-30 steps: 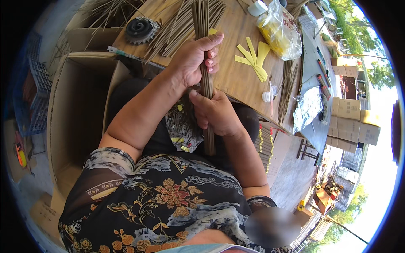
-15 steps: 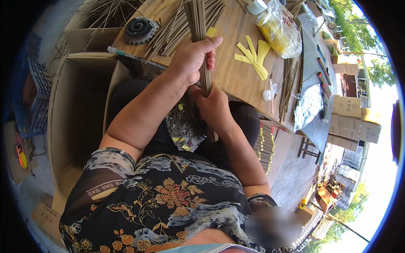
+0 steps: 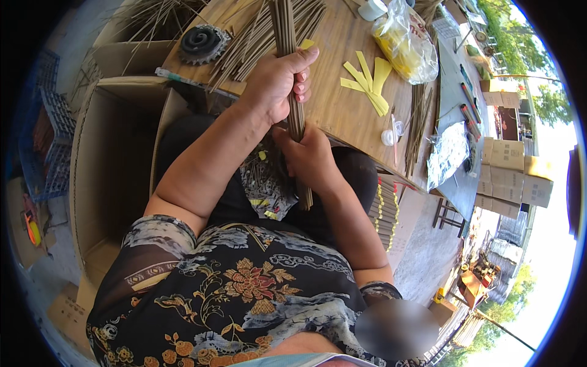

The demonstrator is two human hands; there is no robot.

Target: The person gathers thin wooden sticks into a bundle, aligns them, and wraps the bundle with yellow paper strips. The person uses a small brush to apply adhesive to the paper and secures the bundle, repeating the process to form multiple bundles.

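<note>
- Clamped: left hand (image 3: 273, 85) closed round thin-stick bundle (image 3: 283, 30)
- Right hand (image 3: 312, 160) wrapped round it, just below
- Yellow strips (image 3: 380, 76), loose sticks (image 3: 262, 43) on wooden table (image 3: 330, 92)

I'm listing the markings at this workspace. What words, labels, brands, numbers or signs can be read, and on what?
None is clear enough for me to quote.
Clear plastic bag: red print, distorted by creases.
Stacked cartons: dark print, too small to read.
Carton at lower left: dark marks, too blurred to read.
Bundle of thin sticks in the hands: no print visible.
</note>
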